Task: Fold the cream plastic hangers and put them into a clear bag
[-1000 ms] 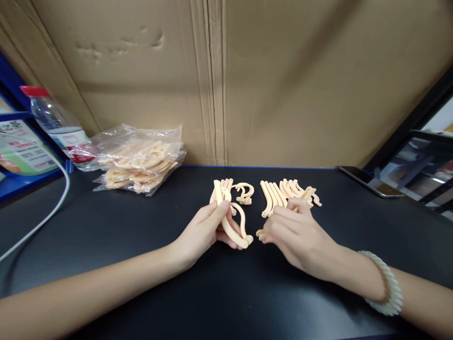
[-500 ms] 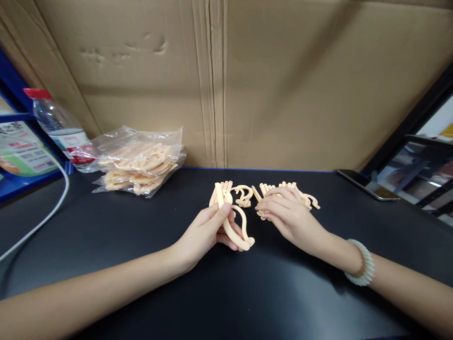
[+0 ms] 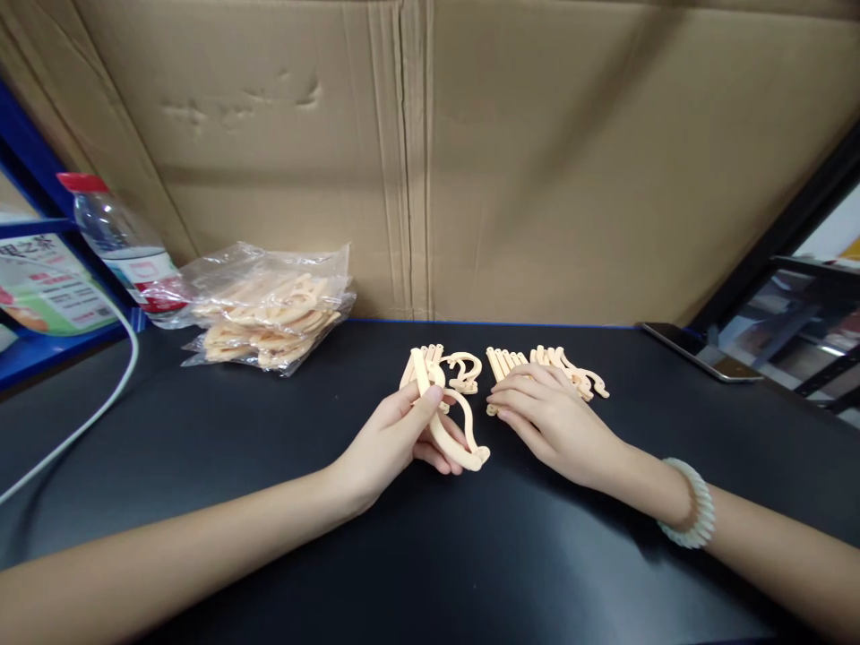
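My left hand (image 3: 396, 421) is closed around a beige folding clothes hanger (image 3: 440, 430), its two curved arms pinched between thumb and fingers and their tips pointing toward me. Behind that hand, partly covered, lie several more beige pieces (image 3: 436, 352). Palm down, my right hand (image 3: 557, 417) rests its outstretched fingers over a row of slim beige hanger arms (image 3: 505, 360), touching their near ends. Its fingertips are partly hidden among them. Curved beige arms (image 3: 584, 381) lie just beyond the right hand. Between the two hands, farther back, sit loose beige hooks (image 3: 466, 367).
Clear plastic bags of beige hanger parts (image 3: 269, 313) are stacked at the back left, beside a red-capped bottle (image 3: 134, 251). A white cable (image 3: 114, 390) crosses the left side. A phone (image 3: 695, 351) lies at the back right. Cardboard (image 3: 537, 161) walls the black table's rear.
A slanted hanger arm at my right fingertips now lies lined up with the row. My left hand keeps its hold on the hanger. The view has shifted slightly.
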Tool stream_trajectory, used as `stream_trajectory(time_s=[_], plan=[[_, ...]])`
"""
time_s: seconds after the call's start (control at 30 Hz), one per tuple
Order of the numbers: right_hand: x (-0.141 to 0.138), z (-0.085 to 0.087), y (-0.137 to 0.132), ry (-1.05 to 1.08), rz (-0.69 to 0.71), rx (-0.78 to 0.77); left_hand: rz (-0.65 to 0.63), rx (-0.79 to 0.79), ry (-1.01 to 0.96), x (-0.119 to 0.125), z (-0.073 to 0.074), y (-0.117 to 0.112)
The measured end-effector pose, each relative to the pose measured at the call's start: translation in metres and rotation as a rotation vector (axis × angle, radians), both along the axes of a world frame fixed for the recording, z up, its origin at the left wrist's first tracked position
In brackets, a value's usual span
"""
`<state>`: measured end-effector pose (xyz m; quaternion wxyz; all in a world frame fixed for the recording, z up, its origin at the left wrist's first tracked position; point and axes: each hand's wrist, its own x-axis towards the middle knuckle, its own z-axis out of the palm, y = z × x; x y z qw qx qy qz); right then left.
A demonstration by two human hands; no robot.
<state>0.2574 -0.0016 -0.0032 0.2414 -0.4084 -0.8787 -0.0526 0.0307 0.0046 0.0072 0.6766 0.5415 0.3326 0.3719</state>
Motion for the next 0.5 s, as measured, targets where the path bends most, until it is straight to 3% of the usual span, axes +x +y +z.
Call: stream_trajectory(time_s=[0.1, 0.2, 0.33, 0.5], plan=[[-0.002, 0.002, -0.004, 0.101, 0.039, 0.035, -0.028, 0.033, 0.002, 0.0, 0.0, 0.001], [-0.006, 0.006, -0.012, 0.165, 0.162, 0.109, -0.045, 0.071, 0.011, 0.001, -0.001, 0.002], [-0.013, 0.01, -0.023, -0.009, 0.347, 0.168, -0.095, 0.132, 0.037, 0.0, -0.003, 0.001], [-0.015, 0.01, -0.026, -0.076, 0.326, 0.201, -0.137, 0.206, 0.09, 0.0, -0.003, -0.001]])
